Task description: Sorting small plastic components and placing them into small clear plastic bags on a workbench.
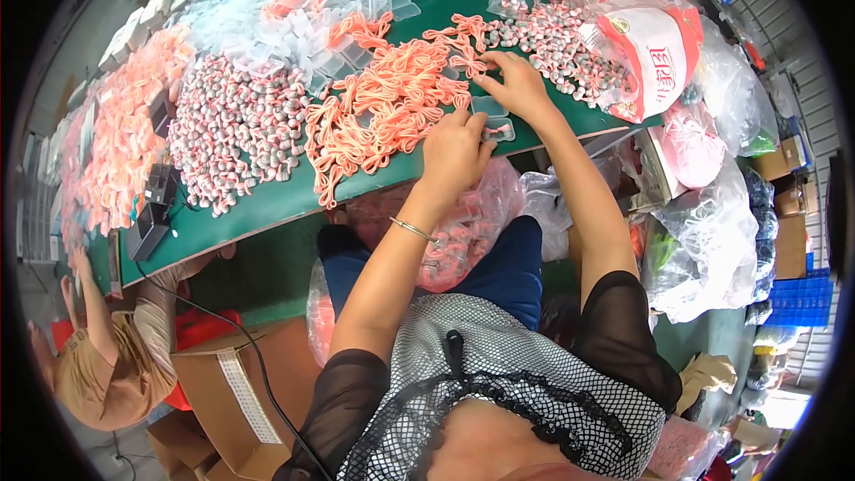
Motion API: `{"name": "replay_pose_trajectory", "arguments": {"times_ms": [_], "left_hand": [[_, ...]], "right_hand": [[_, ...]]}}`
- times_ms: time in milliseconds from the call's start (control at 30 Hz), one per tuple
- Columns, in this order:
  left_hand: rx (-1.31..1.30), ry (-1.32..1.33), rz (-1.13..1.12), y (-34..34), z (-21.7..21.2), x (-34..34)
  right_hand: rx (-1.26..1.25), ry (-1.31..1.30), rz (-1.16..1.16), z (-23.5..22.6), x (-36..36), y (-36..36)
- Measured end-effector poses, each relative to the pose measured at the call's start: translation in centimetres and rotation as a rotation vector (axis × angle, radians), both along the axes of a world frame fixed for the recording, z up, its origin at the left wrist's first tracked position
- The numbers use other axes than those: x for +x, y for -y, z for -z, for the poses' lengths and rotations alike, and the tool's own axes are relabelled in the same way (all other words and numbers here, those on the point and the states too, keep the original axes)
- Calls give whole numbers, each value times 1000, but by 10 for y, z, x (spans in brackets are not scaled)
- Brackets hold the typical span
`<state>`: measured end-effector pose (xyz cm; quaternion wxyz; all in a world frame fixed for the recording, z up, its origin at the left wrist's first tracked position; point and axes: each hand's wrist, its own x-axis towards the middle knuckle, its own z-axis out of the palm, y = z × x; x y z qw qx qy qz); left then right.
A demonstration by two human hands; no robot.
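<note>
A heap of orange looped cords (392, 93) lies on the green table in front of me. At its right edge my left hand (454, 150) has its fingers curled down; what they hold, if anything, is hidden. Beside its fingertips sits a small clear plastic box (502, 132) with something small and pinkish in it. Another clear box (488, 106) lies just beyond, between my hands. My right hand (518, 86) reaches to a bundle of orange cord (467, 62), thumb and index finger apart at its edge.
Left of the cords is a pile of grey-and-pink small pieces (236, 134); a similar pile (570, 49) spills from a red-and-white bag (655, 53). Clear boxes (343, 44) are heaped behind. A plastic bag (472, 240) rests at my lap. Another person (111, 347) works at left.
</note>
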<state>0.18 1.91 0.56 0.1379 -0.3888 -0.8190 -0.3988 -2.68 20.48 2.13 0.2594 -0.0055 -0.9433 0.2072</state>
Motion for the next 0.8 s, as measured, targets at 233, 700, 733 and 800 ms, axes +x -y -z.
{"name": "replay_pose_trajectory", "arguments": {"times_ms": [233, 700, 733, 800], "left_hand": [[0, 19, 24, 6, 4, -2], [57, 126, 98, 15, 5, -3], [53, 145, 99, 15, 4, -3], [52, 157, 98, 17, 3, -3]], "right_hand": [[-7, -54, 62, 17, -12, -8], [-457, -73, -73, 8, 11, -16], [-576, -24, -131, 3, 25, -16], [-695, 29, -187, -2, 52, -11]]}}
